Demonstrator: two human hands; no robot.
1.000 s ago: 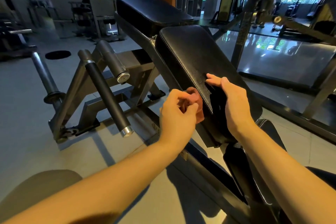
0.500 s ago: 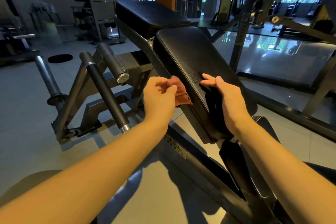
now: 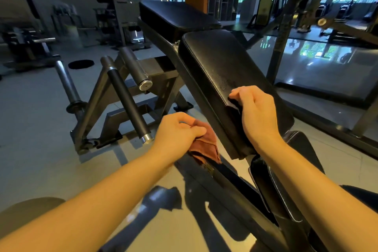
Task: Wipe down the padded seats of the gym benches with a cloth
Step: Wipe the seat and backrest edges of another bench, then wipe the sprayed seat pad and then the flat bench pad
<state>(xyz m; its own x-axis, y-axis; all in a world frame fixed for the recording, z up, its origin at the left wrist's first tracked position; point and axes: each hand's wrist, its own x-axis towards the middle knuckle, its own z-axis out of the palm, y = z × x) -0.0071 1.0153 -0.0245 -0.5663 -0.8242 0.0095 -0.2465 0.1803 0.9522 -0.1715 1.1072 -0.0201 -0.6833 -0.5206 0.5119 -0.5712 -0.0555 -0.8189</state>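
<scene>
- Seat (image 3: 302,145): one, black, lowest and nearest, partly under the right forearm. Nothing is wiping it.
- Left hand (image 3: 180,131): one, clenched round the cloth.
- Cloth (image 3: 206,147): one, rust-brown and bunched. It hangs from that fist just beside the pad's left edge, off the top face.
- Right hand (image 3: 255,112): one. The fingers curl over the pad's lower part and seem to pinch a loose flap of the cover.
- Pad (image 3: 214,63): one, black and sloped, rising away from both hands.
- Step in hand, as judged: bring the cloth back onto the pad. Spread it flatter under the palm, then stroke the full length in overlapping passes. Steady the pad with the right hand and go gently near the flap so it does not tear further.
- Bars (image 3: 126,104): three, on the frame to the left.
- Far pad (image 3: 176,16): one, flat, which makes three padded surfaces in view.
</scene>
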